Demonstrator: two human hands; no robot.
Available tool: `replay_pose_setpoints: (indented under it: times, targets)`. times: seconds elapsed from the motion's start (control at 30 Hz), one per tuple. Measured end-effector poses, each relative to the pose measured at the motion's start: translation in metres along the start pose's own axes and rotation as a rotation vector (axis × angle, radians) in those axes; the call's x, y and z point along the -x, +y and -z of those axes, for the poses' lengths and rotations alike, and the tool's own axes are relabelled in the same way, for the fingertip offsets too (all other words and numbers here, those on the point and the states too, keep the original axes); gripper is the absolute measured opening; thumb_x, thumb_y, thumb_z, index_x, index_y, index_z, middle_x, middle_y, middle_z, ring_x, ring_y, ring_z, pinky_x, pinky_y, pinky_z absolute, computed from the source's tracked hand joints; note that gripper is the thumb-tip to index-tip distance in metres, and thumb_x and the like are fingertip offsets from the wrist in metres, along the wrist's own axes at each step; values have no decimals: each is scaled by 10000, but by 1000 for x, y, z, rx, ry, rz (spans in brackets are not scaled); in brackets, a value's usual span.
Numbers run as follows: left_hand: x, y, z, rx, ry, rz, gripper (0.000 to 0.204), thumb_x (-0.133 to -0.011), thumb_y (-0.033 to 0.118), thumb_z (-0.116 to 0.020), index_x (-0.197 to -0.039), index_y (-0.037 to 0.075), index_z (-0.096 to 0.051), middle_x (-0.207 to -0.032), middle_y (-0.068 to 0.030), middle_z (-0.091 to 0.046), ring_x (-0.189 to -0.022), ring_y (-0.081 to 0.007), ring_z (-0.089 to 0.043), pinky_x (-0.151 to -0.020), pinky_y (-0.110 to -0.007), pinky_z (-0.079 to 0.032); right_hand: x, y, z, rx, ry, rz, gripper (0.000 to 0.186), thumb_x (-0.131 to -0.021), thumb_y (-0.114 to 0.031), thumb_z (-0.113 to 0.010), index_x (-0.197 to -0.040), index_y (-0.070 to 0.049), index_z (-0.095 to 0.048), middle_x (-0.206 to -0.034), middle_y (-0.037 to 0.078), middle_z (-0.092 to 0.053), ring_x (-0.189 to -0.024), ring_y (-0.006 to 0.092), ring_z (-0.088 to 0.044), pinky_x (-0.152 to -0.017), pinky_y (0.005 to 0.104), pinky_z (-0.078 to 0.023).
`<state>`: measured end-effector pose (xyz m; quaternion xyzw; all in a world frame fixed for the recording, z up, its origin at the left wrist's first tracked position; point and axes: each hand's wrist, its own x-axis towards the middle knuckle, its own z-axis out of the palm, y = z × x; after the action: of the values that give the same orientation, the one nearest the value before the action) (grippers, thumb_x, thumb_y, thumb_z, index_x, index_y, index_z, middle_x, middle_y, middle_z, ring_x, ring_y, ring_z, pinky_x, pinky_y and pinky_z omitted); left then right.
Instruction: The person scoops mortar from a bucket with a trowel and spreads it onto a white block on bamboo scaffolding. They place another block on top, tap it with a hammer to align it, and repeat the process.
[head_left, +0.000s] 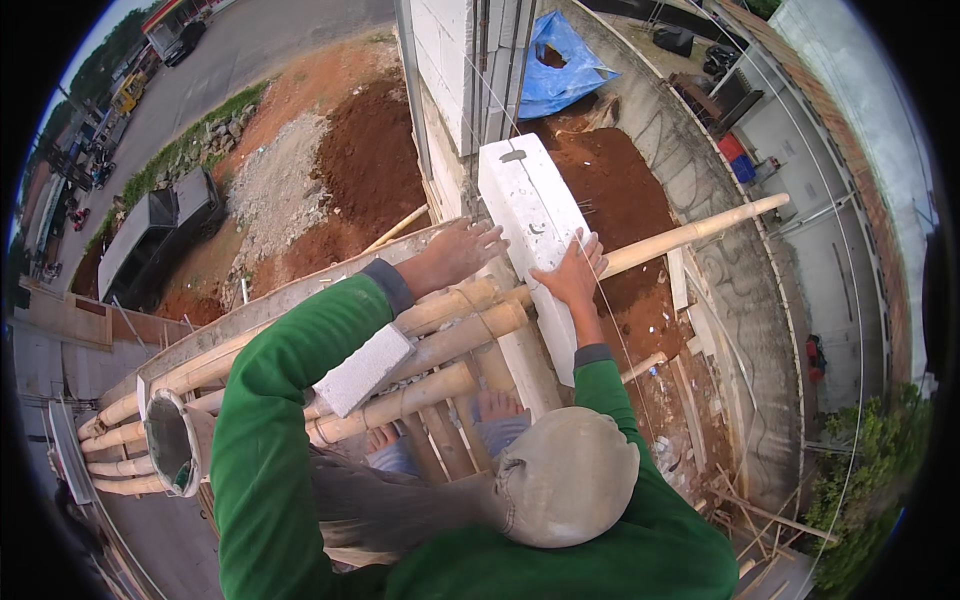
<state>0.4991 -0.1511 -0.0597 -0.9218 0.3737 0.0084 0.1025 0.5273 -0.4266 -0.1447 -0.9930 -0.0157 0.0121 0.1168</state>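
A long white lightweight block (535,215) lies along the top of the wall in front of me, with grey mortar smears on its upper face. My right hand (572,272) rests on the block's right part, fingers spread and thumb out to the side. Just left of the block is my left hand (455,255), its fingers stretched toward the edge; whether they touch it I cannot tell. A thin taut string (603,290) runs past the block and my right hand. Another white block (365,370) sits on the bamboo poles beneath my left arm.
Bamboo scaffold poles (440,350) lie under me, with bare feet visible between them. A mortar-stained bucket (152,450) stands at the left. One bamboo pole (690,233) juts out right. Ahead rises a white block column (442,75). Red soil (610,180) and a blue tarp (565,85) lie below.
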Motion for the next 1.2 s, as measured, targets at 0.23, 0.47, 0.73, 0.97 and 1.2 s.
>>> replay_pose_setpoints:
  times: [0.23,0.47,0.73,0.97,1.2]
  targets:
    - [-128,31,-70,-26,254,87,930,-972,207,-707,-1744,223,-187,-1794,9,-286,-1628,-211,-317,-1347,-483,-265,-2,0,-2,-21,15,-8,1411,-664,-644,-917,-1691,41,-234,-1709,380,-204,-1593,532,-215,-1267,695,-171]
    - [-135,52,-75,220,241,49,740,-980,145,-653,-1665,209,-379,-1745,30,-380,-1594,-207,-383,-1340,-475,-287,-2,0,-6,-72,-2,-16,1426,-661,-615,-933,-1674,84,-212,-1714,394,-182,-1611,547,-170,-1268,704,-148]
    - [-133,45,-64,274,206,19,791,-946,80,-675,-1670,234,-394,-1767,27,-350,-1607,-212,-366,-1341,-537,-276,31,12,21,-237,96,80,1336,-779,-588,-885,-1666,113,-171,-1722,364,-199,-1632,509,-141,-1297,663,-125]
    - [-135,42,-61,221,139,-7,946,-879,5,-712,-1709,234,-320,-1783,38,-320,-1617,-235,-348,-1343,-554,-274,241,66,60,-379,338,439,471,-863,18,-670,-1334,18,-671,-1312,201,-681,-1091,381,-695,-875,464,-590]
    - [-142,35,-69,209,159,-56,1030,-823,78,-820,-1712,220,-320,-1771,21,-346,-1604,-255,-370,-1324,-574,-296,473,137,48,-212,23,126,410,-856,-50,-696,-1265,-55,-667,-1165,135,-680,-1025,338,-685,-851,462,-593]
